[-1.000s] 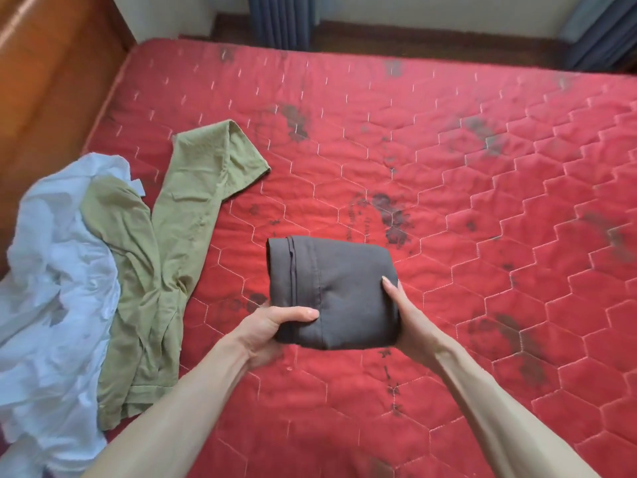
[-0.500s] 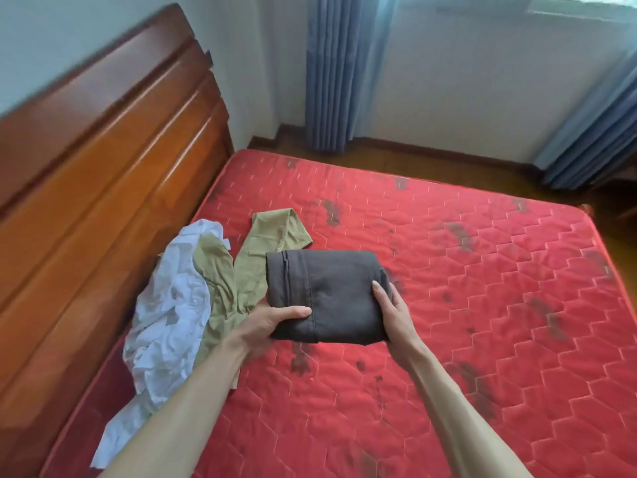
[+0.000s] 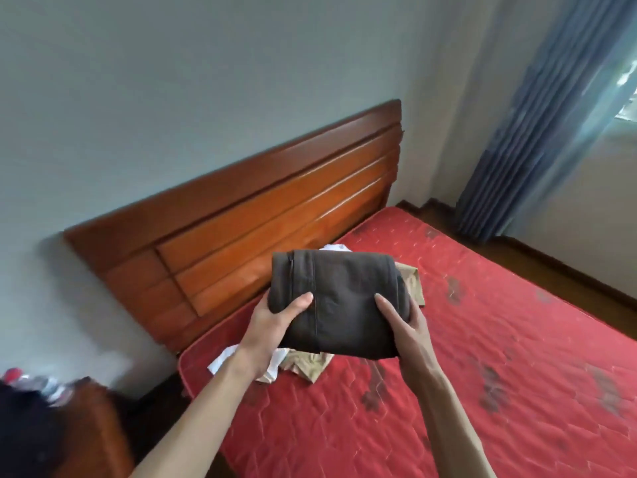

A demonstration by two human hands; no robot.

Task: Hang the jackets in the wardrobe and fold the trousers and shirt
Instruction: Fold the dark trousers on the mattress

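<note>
At the far left a dark wooden nightstand point(image 3: 93, 426) is seen, blurred, with small items on top that cannot be identified, and behind it the wooden headboard point(image 3: 262, 215) runs along the wall. The left hand point(image 3: 272, 326) is curled round the near left corner of the folded dark trousers point(image 3: 337, 305), the thumb laid across the top face and the fingers hidden beneath; that grip is closed on the cloth. The bundle is held in the air above the head end of the red mattress point(image 3: 482, 357), not resting on it. It is judged to be soft and fairly light, a thick multi-layer fold that would slump or spring open if it were pinched at one edge only, so support under the bottom layer at both short ends, as is given now, is judged to be the right hold. The cloth looks matt and not slippery. Below the bundle a crumpled white shirt point(image 3: 227, 360) and olive trousers point(image 3: 306, 365) are partly seen lying on the mattress, touching one another and not yet folded. The right hand point(image 3: 406, 326) is wrapped round the near right end, its thumb pressed on top, so this grip is likewise closed on the bundle. Further right a blue curtain point(image 3: 537, 132) is hung beside the window.
</note>
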